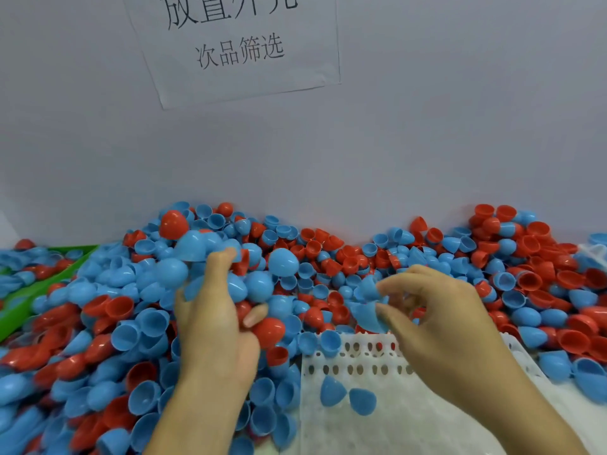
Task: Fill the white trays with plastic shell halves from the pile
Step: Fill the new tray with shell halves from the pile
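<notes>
A big pile of blue and red plastic shell halves (pixel 328 257) lies along the wall. A white perforated tray (pixel 361 428) sits at bottom centre, partly under my right arm, with two blue halves (pixel 348 394) lying loose on it. My left hand (pixel 213 323) digs into the pile, fingers curled round several blue halves (pixel 249 287) and one red half. My right hand (pixel 437 316) hovers over the tray's far edge and pinches a blue shell half (pixel 366 315) between thumb and fingers; another blue half (pixel 368 287) sits by its fingertips.
A grey wall rises right behind the pile, with a paper sign (pixel 236 44) taped on it. A green bin edge (pixel 36 290) runs diagonally at the left, holding more shells. A second white tray edge (pixel 594 254) shows at far right.
</notes>
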